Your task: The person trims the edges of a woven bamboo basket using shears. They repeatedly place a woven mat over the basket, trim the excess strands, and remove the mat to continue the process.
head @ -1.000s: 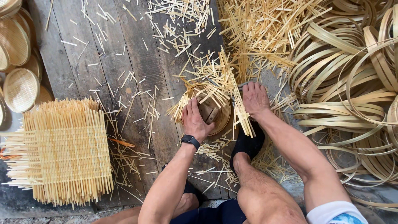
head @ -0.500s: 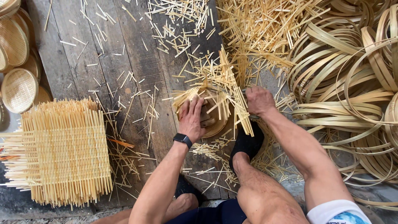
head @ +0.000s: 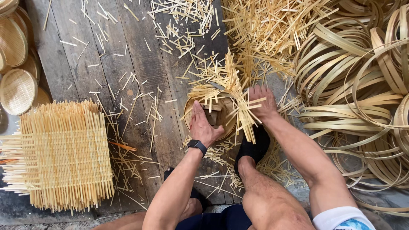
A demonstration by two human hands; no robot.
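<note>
basket [head: 230,111] pressed under both flat hands

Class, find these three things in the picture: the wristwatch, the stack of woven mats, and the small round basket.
wristwatch [head: 197,145], head view, on its dark face.
stack of woven mats [head: 64,153], head view, middle of the top mat.
small round basket [head: 16,91], head view, its woven inside.

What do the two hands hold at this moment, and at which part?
The left hand presses on the wooden block inside the round woven piece. The right hand rests on the woven strips at its right edge.
</note>
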